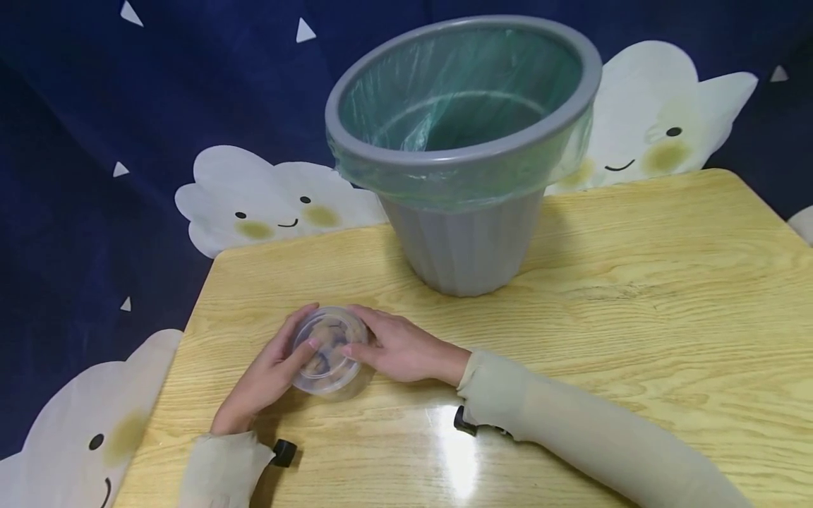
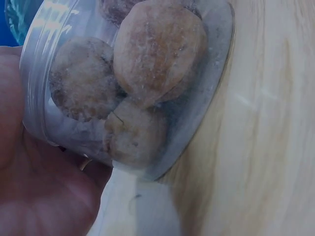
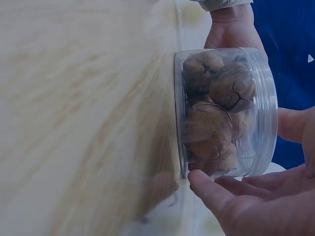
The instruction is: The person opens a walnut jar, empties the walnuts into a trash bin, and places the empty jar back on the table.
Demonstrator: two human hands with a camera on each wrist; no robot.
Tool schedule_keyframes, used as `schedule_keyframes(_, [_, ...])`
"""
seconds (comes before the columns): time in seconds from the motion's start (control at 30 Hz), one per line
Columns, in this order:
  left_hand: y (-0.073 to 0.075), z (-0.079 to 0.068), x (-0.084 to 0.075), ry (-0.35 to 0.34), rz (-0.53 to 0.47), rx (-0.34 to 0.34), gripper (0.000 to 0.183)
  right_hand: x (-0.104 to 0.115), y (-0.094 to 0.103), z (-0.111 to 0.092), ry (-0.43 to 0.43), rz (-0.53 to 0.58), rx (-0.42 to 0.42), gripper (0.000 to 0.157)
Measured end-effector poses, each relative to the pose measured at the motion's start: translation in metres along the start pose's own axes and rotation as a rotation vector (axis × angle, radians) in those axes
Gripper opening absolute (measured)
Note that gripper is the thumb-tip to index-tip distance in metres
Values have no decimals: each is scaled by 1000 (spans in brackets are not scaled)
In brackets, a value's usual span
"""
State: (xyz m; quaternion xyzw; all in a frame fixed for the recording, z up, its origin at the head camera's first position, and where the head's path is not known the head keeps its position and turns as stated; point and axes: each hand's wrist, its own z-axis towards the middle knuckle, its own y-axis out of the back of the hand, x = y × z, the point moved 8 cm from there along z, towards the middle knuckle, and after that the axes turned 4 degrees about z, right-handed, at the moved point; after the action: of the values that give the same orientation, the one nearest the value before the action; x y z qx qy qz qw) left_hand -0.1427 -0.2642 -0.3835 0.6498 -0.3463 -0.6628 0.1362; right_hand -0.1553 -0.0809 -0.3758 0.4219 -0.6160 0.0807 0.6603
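Observation:
A clear round plastic jar (image 1: 329, 361) with a lid stands at the left of the table. Brown, rough-shelled walnuts (image 3: 209, 125) show through its wall, some with dark cracks. My left hand (image 1: 272, 370) grips the jar's left side, thumb over the lid. From the right, my right hand (image 1: 405, 349) holds it too, with its thumb on the lid's edge and the fingers around the far side. In the right wrist view, one fingertip sits low on the wall near the jar's base. The left wrist view shows the palm beside the ridged lid rim.
Behind the jar, a tall grey trash bin (image 1: 464, 243) stands on the wooden table (image 1: 641, 331), lined with a green plastic bag (image 1: 457, 185) folded over its rim. A dark blue curtain (image 1: 76, 92) with white clouds hangs behind the table.

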Motion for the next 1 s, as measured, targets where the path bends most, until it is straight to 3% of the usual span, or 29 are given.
schedule_keyframes(1.0, [-28, 19, -21, 0, -43, 39, 59, -15, 27, -27, -13, 1, -24, 71])
